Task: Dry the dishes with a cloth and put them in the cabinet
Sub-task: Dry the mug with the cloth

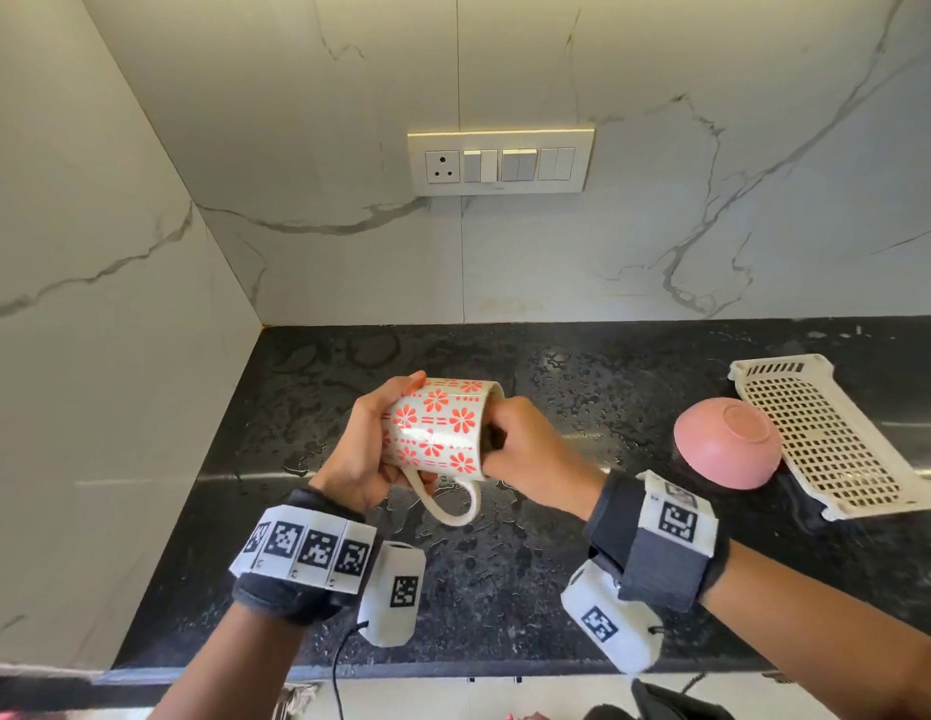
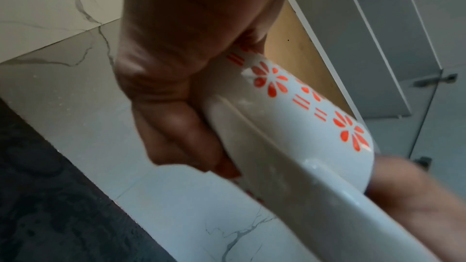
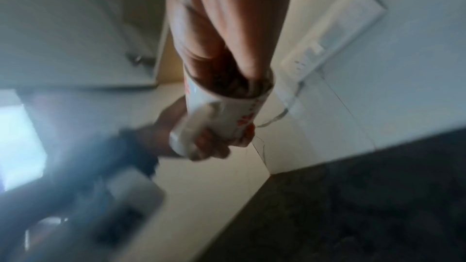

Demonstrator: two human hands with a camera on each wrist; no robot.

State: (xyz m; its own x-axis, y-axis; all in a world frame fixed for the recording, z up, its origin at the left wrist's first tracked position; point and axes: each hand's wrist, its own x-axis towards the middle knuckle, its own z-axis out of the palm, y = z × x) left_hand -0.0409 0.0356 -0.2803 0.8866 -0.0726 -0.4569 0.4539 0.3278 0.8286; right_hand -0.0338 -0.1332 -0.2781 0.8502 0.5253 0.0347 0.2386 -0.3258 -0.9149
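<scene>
A white mug (image 1: 437, 428) with red flower prints lies on its side above the black counter, mouth to the right and handle hanging down. My left hand (image 1: 369, 444) grips its base end, fingers curled round the bottom. My right hand (image 1: 525, 449) is at the mouth, its fingers pushed inside and bunched on a dark cloth (image 1: 492, 440) that is mostly hidden in the mug. In the left wrist view the mug (image 2: 290, 107) fills the middle under my left hand (image 2: 176, 67). The blurred right wrist view shows my right hand (image 3: 221, 27) entering the mug (image 3: 227, 111) with the cloth (image 3: 227, 85).
A pink bowl (image 1: 728, 441) sits upside down on the wet black counter (image 1: 505, 589) to the right. Beside it lies a white perforated tray (image 1: 822, 433). Marble walls close the left side and back, with a switch panel (image 1: 499, 161). Grey cabinet doors (image 2: 378, 37) hang overhead.
</scene>
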